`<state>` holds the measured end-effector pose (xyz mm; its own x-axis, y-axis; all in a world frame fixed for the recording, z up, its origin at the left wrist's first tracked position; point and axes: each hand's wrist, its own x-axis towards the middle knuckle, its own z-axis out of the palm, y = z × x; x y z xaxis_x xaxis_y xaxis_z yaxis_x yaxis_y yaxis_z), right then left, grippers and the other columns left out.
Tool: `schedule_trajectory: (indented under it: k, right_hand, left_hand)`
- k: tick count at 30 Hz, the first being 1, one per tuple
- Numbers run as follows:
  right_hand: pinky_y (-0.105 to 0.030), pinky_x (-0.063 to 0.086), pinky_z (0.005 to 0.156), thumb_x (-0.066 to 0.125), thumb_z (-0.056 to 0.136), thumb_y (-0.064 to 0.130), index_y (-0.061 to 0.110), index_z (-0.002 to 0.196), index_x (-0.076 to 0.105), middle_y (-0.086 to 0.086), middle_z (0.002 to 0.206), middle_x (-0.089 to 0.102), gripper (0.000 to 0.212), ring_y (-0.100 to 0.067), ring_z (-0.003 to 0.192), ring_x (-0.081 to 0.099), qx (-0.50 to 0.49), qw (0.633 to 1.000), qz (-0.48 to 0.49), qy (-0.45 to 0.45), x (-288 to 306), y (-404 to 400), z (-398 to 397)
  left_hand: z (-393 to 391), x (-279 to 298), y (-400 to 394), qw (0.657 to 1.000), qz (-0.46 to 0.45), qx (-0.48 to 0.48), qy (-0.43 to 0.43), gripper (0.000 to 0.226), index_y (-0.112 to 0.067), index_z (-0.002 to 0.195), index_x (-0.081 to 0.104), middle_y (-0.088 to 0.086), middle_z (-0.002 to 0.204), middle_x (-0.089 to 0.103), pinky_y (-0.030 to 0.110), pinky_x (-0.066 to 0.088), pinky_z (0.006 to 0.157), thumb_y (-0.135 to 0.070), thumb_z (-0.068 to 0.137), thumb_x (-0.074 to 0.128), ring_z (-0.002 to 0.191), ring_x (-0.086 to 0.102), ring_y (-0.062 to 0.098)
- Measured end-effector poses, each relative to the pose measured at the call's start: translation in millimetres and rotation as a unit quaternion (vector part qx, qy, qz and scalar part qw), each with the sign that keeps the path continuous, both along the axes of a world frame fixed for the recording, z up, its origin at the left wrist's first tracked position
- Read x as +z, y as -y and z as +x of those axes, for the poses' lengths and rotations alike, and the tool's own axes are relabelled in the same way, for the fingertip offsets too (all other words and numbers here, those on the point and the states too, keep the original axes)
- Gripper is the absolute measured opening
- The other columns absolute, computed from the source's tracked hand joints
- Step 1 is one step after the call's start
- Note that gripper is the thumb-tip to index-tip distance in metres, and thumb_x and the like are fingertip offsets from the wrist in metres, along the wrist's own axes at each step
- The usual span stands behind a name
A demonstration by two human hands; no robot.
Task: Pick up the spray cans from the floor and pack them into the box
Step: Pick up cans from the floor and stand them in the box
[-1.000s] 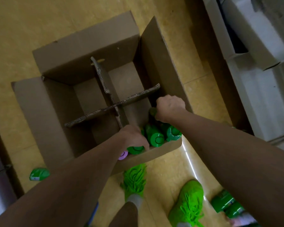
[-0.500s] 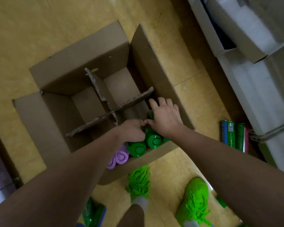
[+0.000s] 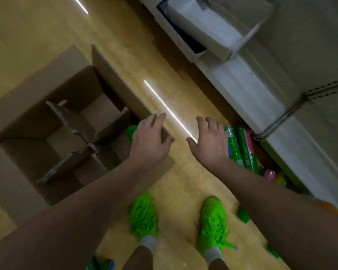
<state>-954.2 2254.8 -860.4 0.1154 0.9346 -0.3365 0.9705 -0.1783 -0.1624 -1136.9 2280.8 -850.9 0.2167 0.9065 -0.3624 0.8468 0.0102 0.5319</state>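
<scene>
A few cans point(image 3: 130, 131) sit in the box point(image 3: 113, 78), but more cans point(image 3: 240, 149) lie on the floor point(image 3: 183, 182) by my right hand point(image 3: 210, 141); both it and my left hand point(image 3: 149, 139) have empty fingers spread wide.

The box point(image 3: 47, 121) sits on the floor point(image 3: 183, 182) to my left; spray cans point(image 3: 240, 151) lie to my right against the shelf base point(image 3: 281, 117), my feet point(image 3: 142, 215) nearer me.

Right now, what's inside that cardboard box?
The cardboard box holds crossed dividers and one green cap by the left hand. That hand and forearm cover the rest of that compartment.
</scene>
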Motion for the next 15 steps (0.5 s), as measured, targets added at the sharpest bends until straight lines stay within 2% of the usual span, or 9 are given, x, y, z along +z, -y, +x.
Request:
schedule_trajectory:
  k: [4, 9, 12, 15]
  right_hand:
    - [-0.048, 0.038, 0.102, 0.062, 0.089, 0.046, 0.017, 0.143, 0.035, -0.015, 0.143, 0.043, 0.067, -0.035, 0.125, 0.041, -0.075, 0.997, -0.023, 0.011, -18.4, 51.6, 62.7]
    - [-0.048, 0.038, 0.101, 0.064, 0.086, 0.044, 0.014, 0.139, 0.040, -0.019, 0.139, 0.045, 0.067, -0.040, 0.122, 0.043, -0.181, 0.982, -0.057, 0.018, -56.0, 129.8, 136.5]
    - [-0.046, 0.039, 0.098, 0.067, 0.083, 0.043, 0.013, 0.140, 0.041, -0.020, 0.134, 0.049, 0.070, -0.040, 0.121, 0.045, -0.231, 0.970, -0.078, 0.017, -84.1, 172.7, 175.7]
    - [-0.046, 0.041, 0.098, 0.070, 0.081, 0.039, 0.012, 0.141, 0.042, -0.022, 0.132, 0.049, 0.072, -0.042, 0.120, 0.045, -0.279, 0.956, -0.090, -0.021, -119.0, 203.6, 207.9]
  left_hand:
    - [72.2, -12.4, 25.6, 0.992, 0.022, -0.119, -0.041, 0.072, -0.019, 0.153, 0.030, 0.012, 0.155, 0.034, 0.047, 0.033, 0.112, -0.036, 0.091, 0.062, 0.141, 0.029, 0.030]
    - [145.4, -49.5, 67.0, 0.962, 0.033, -0.267, -0.045, 0.072, -0.017, 0.152, 0.032, 0.014, 0.154, 0.033, 0.049, 0.035, 0.108, -0.033, 0.088, 0.063, 0.140, 0.030, 0.033]
    - [183.3, -78.4, 96.0, 0.949, 0.025, -0.309, -0.058, 0.071, -0.018, 0.151, 0.033, 0.012, 0.155, 0.032, 0.049, 0.033, 0.109, -0.034, 0.088, 0.062, 0.140, 0.028, 0.032]
    - [213.7, -113.4, 117.6, 0.943, 0.015, -0.324, -0.076, 0.070, -0.017, 0.151, 0.033, 0.015, 0.155, 0.031, 0.050, 0.033, 0.109, -0.035, 0.089, 0.061, 0.140, 0.028, 0.034]
